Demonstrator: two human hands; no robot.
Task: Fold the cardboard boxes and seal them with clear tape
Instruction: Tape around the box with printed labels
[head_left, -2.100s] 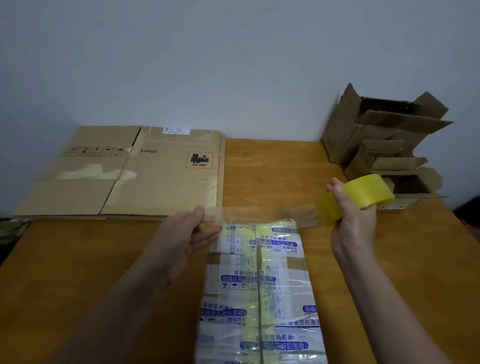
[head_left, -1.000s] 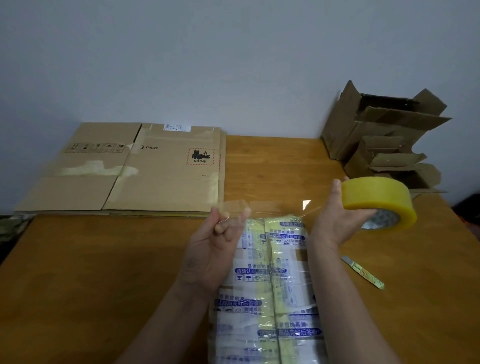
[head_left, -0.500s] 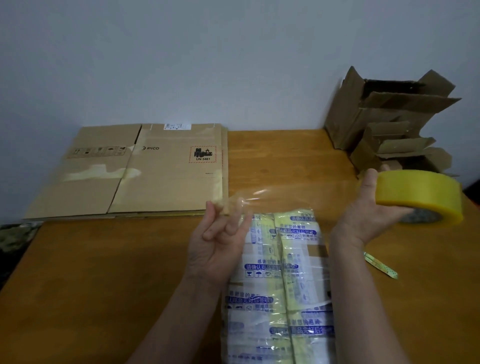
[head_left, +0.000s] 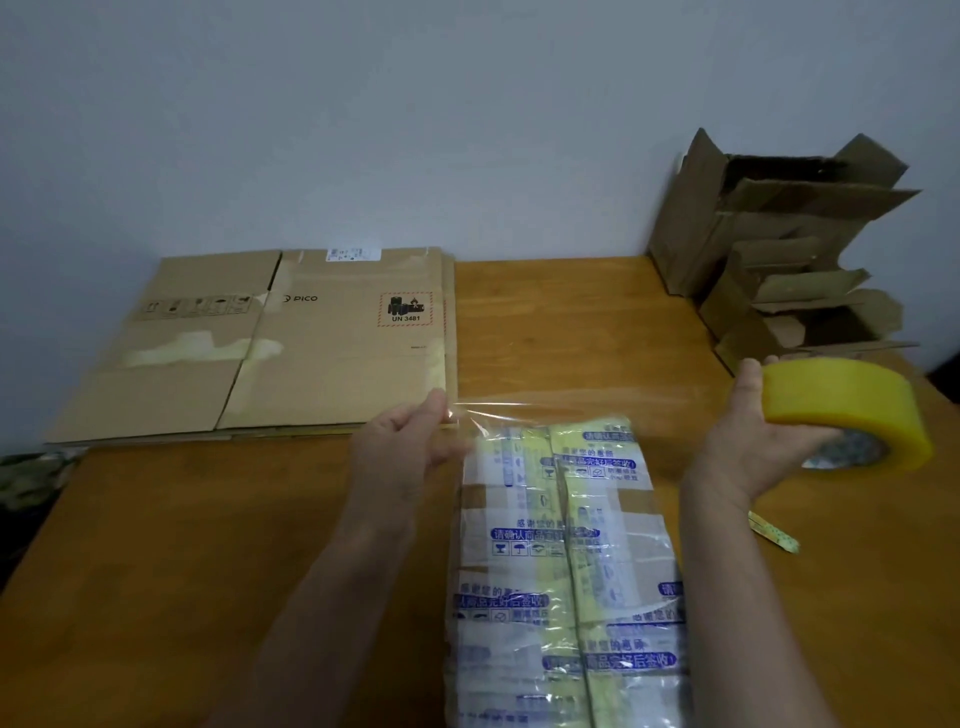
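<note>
Left hand (head_left: 410, 447) pinching the clear tape strip (head_left: 571, 408), right hand (head_left: 763, 441) gripping the yellow tape roll (head_left: 852, 402), strip stretched above the taped box (head_left: 566, 561) on the worktop (head_left: 208, 545)

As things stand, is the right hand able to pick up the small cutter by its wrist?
Probably not yet: the right hand grips the tape roll, its strip pinched by the left hand. The cutter lies close and uncovered; the roll must go down first.
</note>
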